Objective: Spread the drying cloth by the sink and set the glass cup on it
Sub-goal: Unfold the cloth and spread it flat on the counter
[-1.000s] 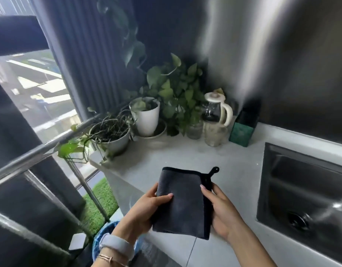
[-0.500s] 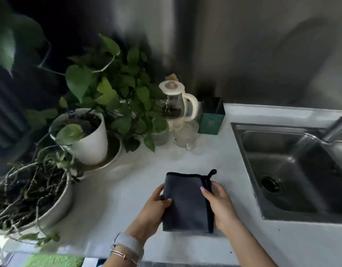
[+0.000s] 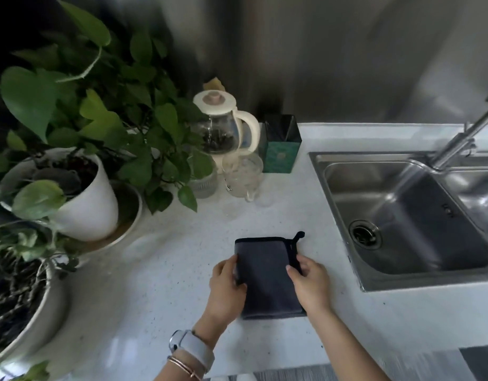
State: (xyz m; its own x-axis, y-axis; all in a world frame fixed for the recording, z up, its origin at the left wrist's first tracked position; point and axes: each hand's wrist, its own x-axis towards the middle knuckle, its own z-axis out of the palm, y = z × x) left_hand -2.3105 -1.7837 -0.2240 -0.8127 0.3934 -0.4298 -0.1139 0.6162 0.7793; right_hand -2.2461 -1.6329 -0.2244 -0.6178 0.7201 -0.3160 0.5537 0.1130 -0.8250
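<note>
Plants (image 3: 80,127), kettle (image 3: 226,127) and glass cup (image 3: 241,178) stand behind the folded cloth (image 3: 267,276).

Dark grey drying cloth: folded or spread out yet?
Folded. The dark grey drying cloth lies as a compact rectangle on the white counter, both hands pinching its side edges.

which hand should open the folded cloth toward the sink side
Right, probably. The right hand pinches the dark cloth at its bound edge with the loop, the side facing the sink. The left hand grips the far edge and can pin it to the counter.
</note>
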